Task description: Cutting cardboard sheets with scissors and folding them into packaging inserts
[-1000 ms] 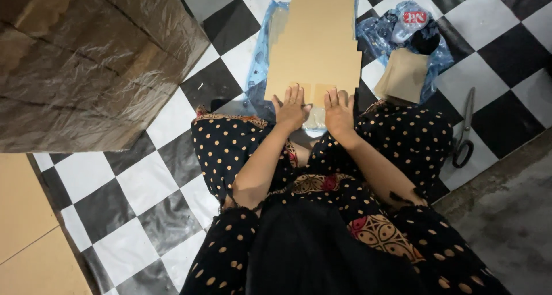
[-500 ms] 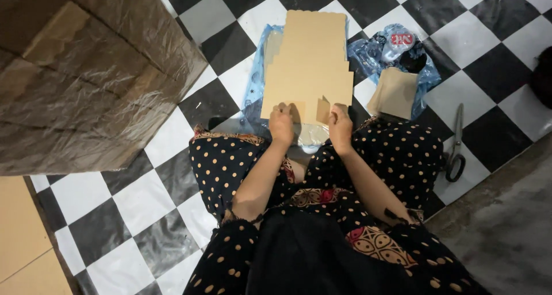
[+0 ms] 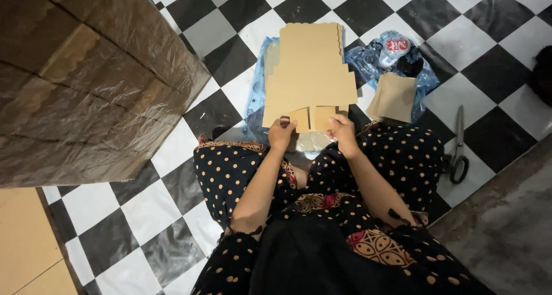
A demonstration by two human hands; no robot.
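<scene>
The big plastic-wrapped cardboard stack (image 3: 86,82) runs off the top and left edges. A dark object (image 3: 542,74) at the right edge is cut off and cannot be identified. The flat cardboard box blank (image 3: 310,71) hides most of the blue plastic bag (image 3: 257,94) beneath it. The tan boards (image 3: 29,249) at lower left are cropped.

Flat brown cardboard blank (image 3: 309,71), scalloped far edge, near flaps folded up, on checkered floor.
</scene>
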